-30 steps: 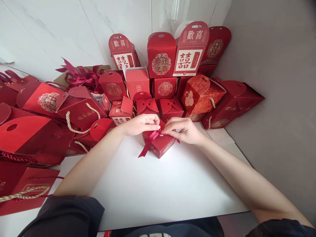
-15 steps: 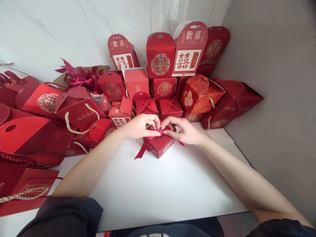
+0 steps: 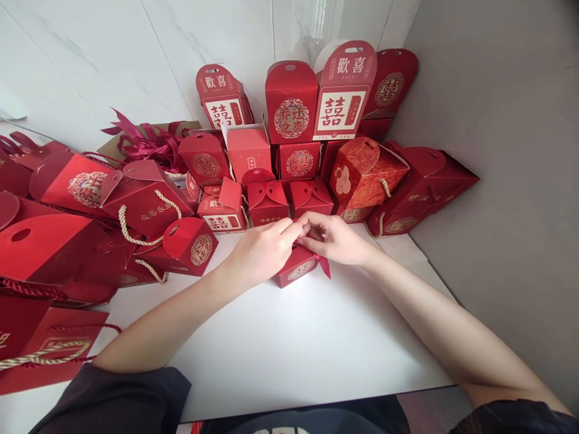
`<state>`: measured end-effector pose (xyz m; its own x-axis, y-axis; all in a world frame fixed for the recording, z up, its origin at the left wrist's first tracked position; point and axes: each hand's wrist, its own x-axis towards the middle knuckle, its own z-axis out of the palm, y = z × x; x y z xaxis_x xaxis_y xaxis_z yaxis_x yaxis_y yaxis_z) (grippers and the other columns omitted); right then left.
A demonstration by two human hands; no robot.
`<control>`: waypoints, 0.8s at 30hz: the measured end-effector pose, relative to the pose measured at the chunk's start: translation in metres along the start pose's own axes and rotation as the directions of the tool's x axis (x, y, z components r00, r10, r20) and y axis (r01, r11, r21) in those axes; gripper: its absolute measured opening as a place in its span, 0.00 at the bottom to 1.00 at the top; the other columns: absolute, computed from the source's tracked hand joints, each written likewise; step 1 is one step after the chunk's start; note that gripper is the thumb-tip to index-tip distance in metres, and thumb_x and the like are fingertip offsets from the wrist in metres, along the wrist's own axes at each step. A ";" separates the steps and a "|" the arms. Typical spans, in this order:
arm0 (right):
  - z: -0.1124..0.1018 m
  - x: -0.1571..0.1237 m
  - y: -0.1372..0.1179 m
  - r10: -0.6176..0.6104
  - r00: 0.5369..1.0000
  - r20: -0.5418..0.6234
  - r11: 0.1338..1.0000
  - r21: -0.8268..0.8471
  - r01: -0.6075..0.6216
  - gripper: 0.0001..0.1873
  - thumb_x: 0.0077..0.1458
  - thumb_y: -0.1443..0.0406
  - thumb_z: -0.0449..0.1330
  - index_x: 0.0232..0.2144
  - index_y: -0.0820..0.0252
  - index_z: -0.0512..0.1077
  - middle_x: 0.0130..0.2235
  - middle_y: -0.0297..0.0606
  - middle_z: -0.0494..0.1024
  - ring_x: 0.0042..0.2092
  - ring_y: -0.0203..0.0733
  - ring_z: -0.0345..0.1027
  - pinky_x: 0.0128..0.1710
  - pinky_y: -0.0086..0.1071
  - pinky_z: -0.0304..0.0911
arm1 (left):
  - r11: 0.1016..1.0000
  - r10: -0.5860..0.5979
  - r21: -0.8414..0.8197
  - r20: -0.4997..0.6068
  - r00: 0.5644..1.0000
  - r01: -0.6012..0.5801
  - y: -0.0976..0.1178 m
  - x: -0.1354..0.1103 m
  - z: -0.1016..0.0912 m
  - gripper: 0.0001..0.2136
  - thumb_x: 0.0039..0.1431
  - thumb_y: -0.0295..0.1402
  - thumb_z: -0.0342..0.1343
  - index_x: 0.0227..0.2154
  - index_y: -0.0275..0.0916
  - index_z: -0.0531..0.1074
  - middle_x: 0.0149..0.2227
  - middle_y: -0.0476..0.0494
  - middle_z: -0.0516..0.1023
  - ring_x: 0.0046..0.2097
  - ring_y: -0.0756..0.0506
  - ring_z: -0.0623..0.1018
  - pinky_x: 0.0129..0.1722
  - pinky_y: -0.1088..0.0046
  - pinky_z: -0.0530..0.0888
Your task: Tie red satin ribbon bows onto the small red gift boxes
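Observation:
A small red gift box (image 3: 296, 269) stands on the white table (image 3: 289, 343) just in front of me. Both hands meet on top of it. My left hand (image 3: 260, 251) lies over the box's left side, its fingers closed and pinching the dark red ribbon at the top. My right hand (image 3: 333, 238) pinches the same ribbon from the right. A short ribbon tail (image 3: 324, 265) hangs below my right hand. The knot itself is hidden under my fingers.
Many red gift boxes and bags crowd the back and left of the table, among them tall boxes (image 3: 346, 90) against the wall and a rope-handled box (image 3: 149, 202). A pile of dark red ribbons (image 3: 147, 141) lies at the back left. A grey wall bounds the right.
My left hand has moved down and forward over the box's left side, covering the long ribbon tail that hung there. My right hand stayed in place.

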<state>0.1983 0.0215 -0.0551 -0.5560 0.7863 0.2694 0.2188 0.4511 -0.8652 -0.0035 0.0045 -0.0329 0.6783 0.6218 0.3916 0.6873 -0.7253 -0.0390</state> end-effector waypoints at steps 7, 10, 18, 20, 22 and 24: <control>-0.002 0.001 0.001 0.087 0.995 -0.038 0.994 0.067 -0.084 0.10 0.63 0.59 0.56 0.38 0.59 0.70 0.32 0.34 0.74 0.32 0.36 0.66 0.32 0.30 0.62 | 0.984 0.008 -0.176 -0.063 0.998 -0.019 -0.013 0.000 0.010 0.07 0.62 0.24 0.49 0.35 0.38 0.71 0.35 0.45 0.75 0.34 0.49 0.75 0.34 0.73 0.72; -0.002 0.003 0.006 0.105 0.988 -0.110 0.992 -0.064 -0.113 0.10 0.61 0.59 0.57 0.33 0.59 0.74 0.35 0.36 0.74 0.36 0.39 0.68 0.37 0.32 0.64 | 0.954 0.010 -0.296 -0.101 0.995 -0.040 -0.020 0.000 0.013 0.06 0.62 0.24 0.50 0.34 0.38 0.71 0.35 0.45 0.75 0.34 0.50 0.75 0.35 0.74 0.72; -0.003 0.002 0.002 0.195 0.976 -0.092 0.979 -0.044 -0.200 0.11 0.56 0.57 0.63 0.35 0.57 0.79 0.37 0.38 0.76 0.33 0.40 0.72 0.33 0.33 0.68 | 0.944 0.107 -0.285 -0.208 0.972 -0.165 -0.023 -0.003 0.019 0.07 0.64 0.25 0.51 0.31 0.38 0.71 0.34 0.46 0.75 0.36 0.50 0.76 0.38 0.74 0.73; -0.004 0.002 0.001 0.180 0.980 -0.083 0.982 -0.036 -0.183 0.10 0.56 0.57 0.63 0.34 0.57 0.80 0.37 0.38 0.76 0.33 0.39 0.72 0.33 0.33 0.68 | 0.951 0.134 -0.245 -0.219 0.966 -0.188 -0.024 -0.003 0.020 0.07 0.64 0.25 0.51 0.31 0.39 0.70 0.33 0.46 0.75 0.36 0.49 0.76 0.39 0.73 0.73; -0.005 0.002 0.000 0.170 0.983 -0.061 0.985 -0.024 -0.172 0.10 0.56 0.59 0.64 0.33 0.58 0.80 0.36 0.38 0.77 0.32 0.38 0.71 0.32 0.32 0.68 | 0.960 0.157 -0.193 -0.222 0.962 -0.201 -0.025 -0.004 0.020 0.07 0.64 0.25 0.51 0.30 0.39 0.70 0.33 0.46 0.76 0.37 0.48 0.76 0.39 0.72 0.73; -0.005 0.003 0.000 0.171 0.984 -0.039 0.985 -0.002 -0.171 0.09 0.55 0.59 0.64 0.33 0.58 0.80 0.35 0.37 0.77 0.30 0.37 0.70 0.30 0.31 0.68 | 0.967 0.178 -0.141 -0.231 0.957 -0.214 -0.025 -0.004 0.021 0.07 0.63 0.24 0.51 0.30 0.39 0.69 0.33 0.46 0.76 0.37 0.48 0.76 0.39 0.72 0.73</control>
<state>0.2007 0.0259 -0.0527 -0.4787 0.8678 0.1335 0.3129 0.3107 -0.8976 -0.0183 0.0266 -0.0525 0.7110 0.3975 0.5800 0.4827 -0.8758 0.0085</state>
